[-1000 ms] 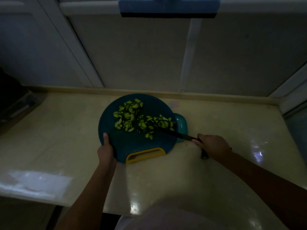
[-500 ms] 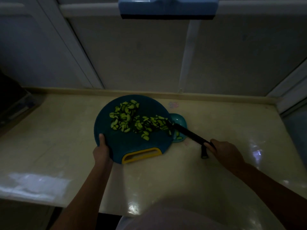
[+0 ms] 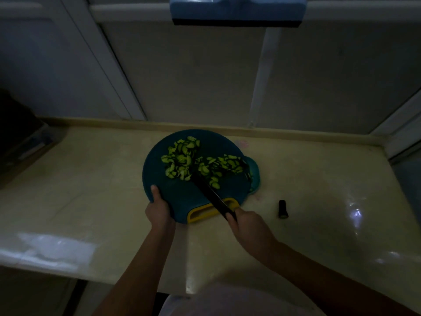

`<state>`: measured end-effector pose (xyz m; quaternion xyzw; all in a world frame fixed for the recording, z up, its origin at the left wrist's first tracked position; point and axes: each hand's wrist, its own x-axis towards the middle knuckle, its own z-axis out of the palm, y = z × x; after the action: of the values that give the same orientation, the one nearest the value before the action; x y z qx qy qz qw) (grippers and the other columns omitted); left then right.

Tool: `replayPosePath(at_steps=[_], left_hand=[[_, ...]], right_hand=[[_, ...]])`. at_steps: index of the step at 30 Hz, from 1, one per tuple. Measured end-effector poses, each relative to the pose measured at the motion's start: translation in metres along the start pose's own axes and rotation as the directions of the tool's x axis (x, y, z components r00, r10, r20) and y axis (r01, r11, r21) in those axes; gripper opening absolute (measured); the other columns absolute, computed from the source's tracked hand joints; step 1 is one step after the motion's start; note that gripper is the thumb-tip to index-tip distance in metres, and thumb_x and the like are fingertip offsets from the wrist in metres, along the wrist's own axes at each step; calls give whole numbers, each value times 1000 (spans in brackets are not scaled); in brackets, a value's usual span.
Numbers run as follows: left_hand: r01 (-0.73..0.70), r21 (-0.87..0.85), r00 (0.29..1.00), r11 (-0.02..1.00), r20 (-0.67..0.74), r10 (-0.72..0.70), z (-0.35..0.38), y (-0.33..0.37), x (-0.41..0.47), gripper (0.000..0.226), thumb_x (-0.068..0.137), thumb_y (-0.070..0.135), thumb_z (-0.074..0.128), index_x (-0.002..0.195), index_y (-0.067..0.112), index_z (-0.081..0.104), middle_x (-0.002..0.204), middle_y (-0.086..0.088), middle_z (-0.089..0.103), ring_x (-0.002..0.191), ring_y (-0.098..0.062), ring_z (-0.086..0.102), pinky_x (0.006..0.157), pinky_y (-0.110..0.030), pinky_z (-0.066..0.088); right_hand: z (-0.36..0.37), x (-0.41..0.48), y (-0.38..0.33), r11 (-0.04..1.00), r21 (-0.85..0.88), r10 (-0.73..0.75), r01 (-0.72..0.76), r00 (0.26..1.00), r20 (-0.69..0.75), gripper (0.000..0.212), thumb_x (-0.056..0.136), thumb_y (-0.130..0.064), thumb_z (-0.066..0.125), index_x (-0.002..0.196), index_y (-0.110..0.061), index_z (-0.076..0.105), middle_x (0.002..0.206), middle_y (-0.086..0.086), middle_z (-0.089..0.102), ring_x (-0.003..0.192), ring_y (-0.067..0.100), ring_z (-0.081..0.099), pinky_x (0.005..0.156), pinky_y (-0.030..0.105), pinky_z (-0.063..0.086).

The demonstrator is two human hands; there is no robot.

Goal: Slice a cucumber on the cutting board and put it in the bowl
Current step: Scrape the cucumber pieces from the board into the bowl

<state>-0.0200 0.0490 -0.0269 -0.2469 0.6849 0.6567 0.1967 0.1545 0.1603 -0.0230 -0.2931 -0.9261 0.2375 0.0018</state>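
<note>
Now, left hand (image 3: 159, 209): grips near-left rim of cutting board (image 3: 182, 199), thumb on top.
cucumber slices (image 3: 189, 160): heaped on board's far half.
knife (image 3: 211, 195): tip in the slices.
right hand (image 3: 249, 224): wrapped round knife handle.
bowl (image 3: 255, 172): just beside board's right edge, partly hidden.
cucumber end (image 3: 283, 209): on counter (image 3: 91, 179), apart.
progress: slicing looks done; most slices not yet in bowl.

A pale, glossy tabletop (image 3: 91, 179) meets white panels (image 3: 193, 76) behind; a dark box (image 3: 16, 133) stands at its left, and a blue bar (image 3: 237, 10) is above.
</note>
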Motion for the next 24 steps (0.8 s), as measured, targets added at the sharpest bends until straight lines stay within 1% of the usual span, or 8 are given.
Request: replayPosePath(at_steps=[4, 7, 12, 17, 19, 21, 22, 24], left_hand=[[-9, -27, 1000, 1000, -10, 9, 3, -5, -6, 48, 92, 50, 47, 104, 4, 54, 99, -11, 60, 84, -25, 59, 62, -31, 46], [-12, -52, 999, 999, -30, 10, 1, -7, -8, 49, 91, 49, 49, 106, 3, 55, 97, -9, 59, 82, -23, 58, 57, -29, 46], [-10, -55, 999, 998, -45, 8, -8, -11, -9, 57, 91, 49, 50, 116, -2, 54, 101, -9, 58, 88, -23, 57, 69, -32, 46], [-10, -49, 999, 999, -48, 8, -18, -14, -8, 57, 91, 48, 49, 116, -3, 54, 103, -10, 58, 89, -23, 58, 69, -31, 46], [-13, -60, 999, 998, -44, 11, -20, -14, -10, 56, 92, 47, 49, 116, -3, 54, 103, -10, 59, 89, -22, 58, 65, -30, 47], [-15, -46, 998, 999, -54, 13, -21, -15, -9, 54, 92, 47, 49, 113, -2, 55, 101, -10, 58, 88, -22, 57, 60, -28, 46], [-13, -40, 998, 999, -61, 11, -22, -15, -8, 53, 91, 48, 49, 110, -1, 55, 100, -10, 58, 87, -23, 57, 59, -28, 46], [-8, -51, 998, 999, -67, 4, -23, -16, -5, 55, 90, 49, 51, 112, -1, 55, 102, -10, 58, 88, -23, 57, 65, -30, 47]], right_hand=[[9, -2, -6, 999, -1, 34, -34, 997, -67, 37, 99, -34, 34, 102, -6, 58, 90, 16, 66, 81, 30, 63, 60, 29, 35], [10, 0, -9, 997, -19, 77, -78, 996, -53, 38, 100, -35, 31, 107, -7, 56, 96, 14, 66, 87, 28, 63, 66, 31, 43], [10, 0, -3, 993, -76, 90, -95, 993, -72, 40, 100, -33, 30, 110, -5, 56, 97, 15, 66, 87, 29, 64, 68, 30, 45], [6, -5, 7, 985, -144, 87, -93, 995, -48, 40, 100, -35, 29, 107, -7, 56, 96, 13, 67, 85, 27, 65, 66, 30, 46], [7, -6, 10, 983, -165, 71, -82, 995, -73, 32, 96, -33, 43, 97, -6, 60, 83, 14, 68, 73, 27, 66, 56, 27, 43], [5, -6, 12, 967, -250, 23, -52, 993, -115, 24, 76, -30, 74, 70, -10, 62, 51, 7, 61, 40, 18, 58, 36, 22, 30], [5, -5, 14, 957, -283, 22, -63, 989, -144, 29, 63, -28, 84, 60, -13, 59, 40, 2, 53, 29, 14, 49, 30, 21, 22], [7, -5, 22, 959, -269, 48, -86, 988, -145, 33, 55, -24, 88, 56, -12, 57, 34, 2, 48, 23, 14, 43, 25, 21, 20]])
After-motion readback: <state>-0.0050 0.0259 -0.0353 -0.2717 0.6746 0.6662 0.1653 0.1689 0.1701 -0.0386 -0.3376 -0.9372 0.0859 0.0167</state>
